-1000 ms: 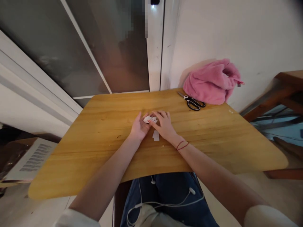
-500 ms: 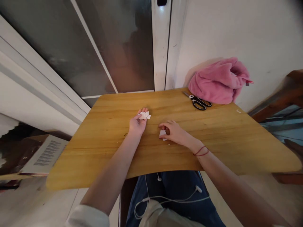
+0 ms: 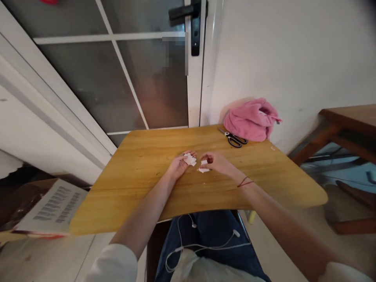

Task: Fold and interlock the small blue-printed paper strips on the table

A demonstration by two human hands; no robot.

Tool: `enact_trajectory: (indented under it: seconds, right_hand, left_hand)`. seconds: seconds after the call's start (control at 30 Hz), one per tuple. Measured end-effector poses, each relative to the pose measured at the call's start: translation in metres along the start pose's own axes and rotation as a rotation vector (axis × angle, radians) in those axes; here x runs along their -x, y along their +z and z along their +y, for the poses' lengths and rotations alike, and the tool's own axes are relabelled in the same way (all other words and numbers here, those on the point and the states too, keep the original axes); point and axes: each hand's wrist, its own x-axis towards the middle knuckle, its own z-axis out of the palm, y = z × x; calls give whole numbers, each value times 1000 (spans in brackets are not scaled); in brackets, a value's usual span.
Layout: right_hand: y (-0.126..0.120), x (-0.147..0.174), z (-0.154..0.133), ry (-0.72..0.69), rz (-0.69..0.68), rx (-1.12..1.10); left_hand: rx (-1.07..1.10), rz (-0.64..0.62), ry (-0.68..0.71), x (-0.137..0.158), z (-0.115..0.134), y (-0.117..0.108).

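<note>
My left hand (image 3: 179, 166) is turned palm up, its thumb pressing several small white paper pieces (image 3: 189, 159) against the fingers. Just to the right, my right hand (image 3: 216, 161) is curled with thumb and fingers around a small white piece of paper (image 3: 204, 161). Under its fingertips another white paper piece (image 3: 203, 170) lies on the wooden table (image 3: 141, 156). Only a narrow gap parts the two hands.
Black-handled scissors (image 3: 234, 140) lie at the back of the table beside a bunched pink plush cloth (image 3: 249, 119). White earphones (image 3: 235, 233) rest on my lap. Behind the table stands a glazed door (image 3: 194, 78); a printed carton (image 3: 55, 205) is at the left.
The view has tilted up, showing the door handle. My hands have come closer together. Two separate paper pieces now show at my right hand, where one showed before.
</note>
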Motion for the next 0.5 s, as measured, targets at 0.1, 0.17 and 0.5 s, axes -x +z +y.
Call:
enact_trajectory:
  seconds: [0.1,0.17,0.5]
  right_hand:
    - [-11,-13,-18,-42,20,-34]
    - [-13,-23,-30,-67,-7,32]
    - [-20,-60,-61,-36,-14,228]
  left_hand:
    - [-51,11,-66,3,1,4]
    - [-88,-25,-133,6,1,10]
    - [-137,60,-199,11,16,32]
